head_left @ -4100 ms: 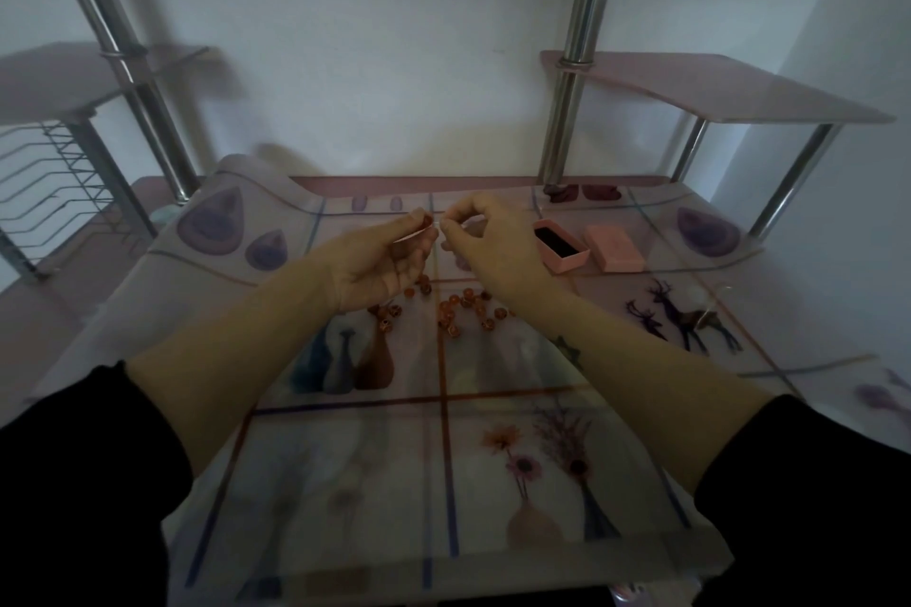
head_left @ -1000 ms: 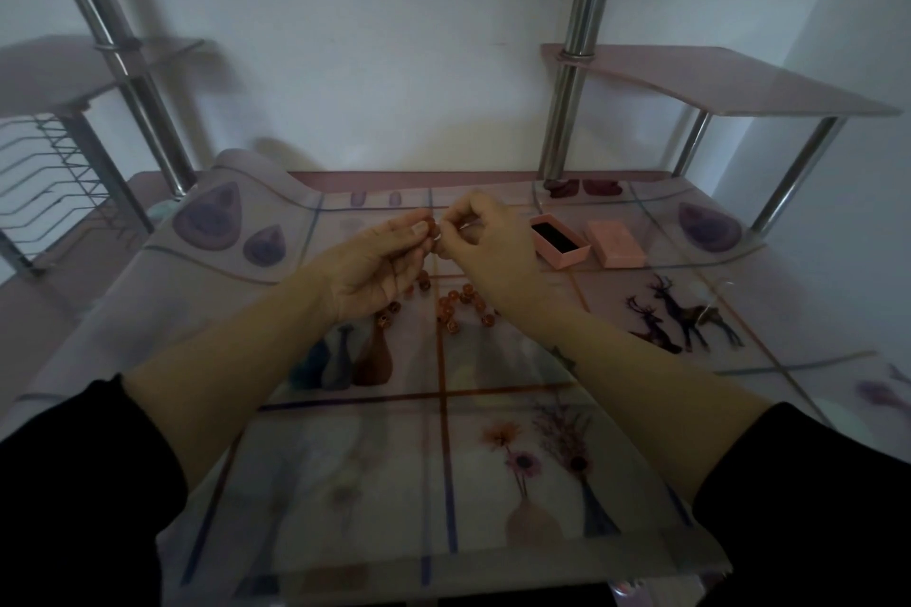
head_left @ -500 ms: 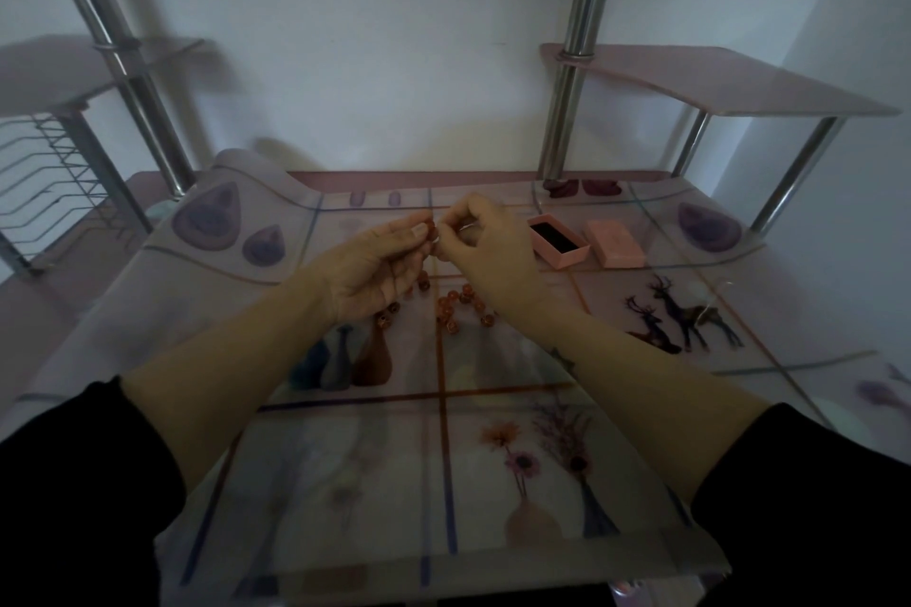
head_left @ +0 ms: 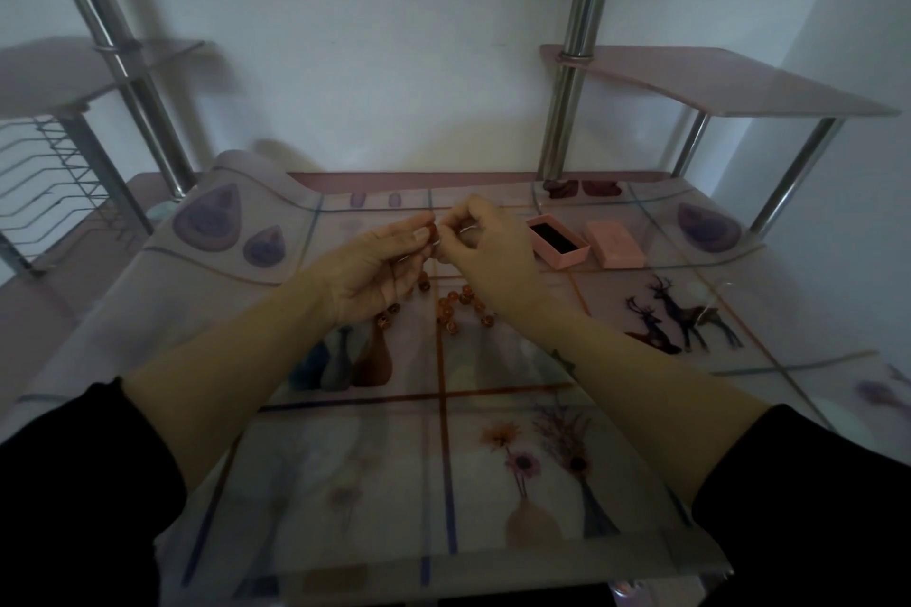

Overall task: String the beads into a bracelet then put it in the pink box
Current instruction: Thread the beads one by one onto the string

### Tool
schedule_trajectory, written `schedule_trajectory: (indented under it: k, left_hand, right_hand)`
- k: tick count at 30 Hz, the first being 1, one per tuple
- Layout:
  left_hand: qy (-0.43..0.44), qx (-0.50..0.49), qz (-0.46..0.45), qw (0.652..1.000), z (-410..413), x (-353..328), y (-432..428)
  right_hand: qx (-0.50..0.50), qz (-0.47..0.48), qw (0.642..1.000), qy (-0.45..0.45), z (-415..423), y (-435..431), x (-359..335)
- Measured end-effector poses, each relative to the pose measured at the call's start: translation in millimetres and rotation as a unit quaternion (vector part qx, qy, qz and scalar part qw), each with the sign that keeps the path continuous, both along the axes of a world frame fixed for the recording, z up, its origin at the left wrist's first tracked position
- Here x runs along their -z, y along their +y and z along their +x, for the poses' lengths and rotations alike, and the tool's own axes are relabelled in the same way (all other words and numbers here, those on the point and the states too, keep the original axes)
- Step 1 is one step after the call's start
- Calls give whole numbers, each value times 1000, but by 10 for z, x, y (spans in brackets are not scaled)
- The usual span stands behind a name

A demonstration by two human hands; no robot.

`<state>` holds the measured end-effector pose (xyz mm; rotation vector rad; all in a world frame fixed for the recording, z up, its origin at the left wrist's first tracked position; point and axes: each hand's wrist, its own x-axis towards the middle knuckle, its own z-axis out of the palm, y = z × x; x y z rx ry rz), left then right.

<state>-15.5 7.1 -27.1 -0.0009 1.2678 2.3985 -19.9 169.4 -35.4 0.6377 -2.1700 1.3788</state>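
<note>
Here, the left hand pinches an orange bead; the right hand pinches, presumably, the cord, above loose beads near the open pink box. A slackened pinch could drop the bead.

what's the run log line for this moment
phase: stringing | left hand: pinches bead | right hand: fingertips at bead, grip unclear | loose beads: on table | pink box: open, lid beside

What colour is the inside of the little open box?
Black. The open pink box shows its inside best in the head view.
</note>
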Motion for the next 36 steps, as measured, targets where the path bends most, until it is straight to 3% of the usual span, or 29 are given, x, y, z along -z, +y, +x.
schedule_trajectory:
  k: [15,36]
  left_hand:
    - [15,10,0,1000,20,-18,-33]
    - [19,15,6,1000,-4,34,-51]
  right_hand:
    - [-36,-52,997,-39,-2,-1,25]
    - [-32,-27,999,-17,0,3,38]
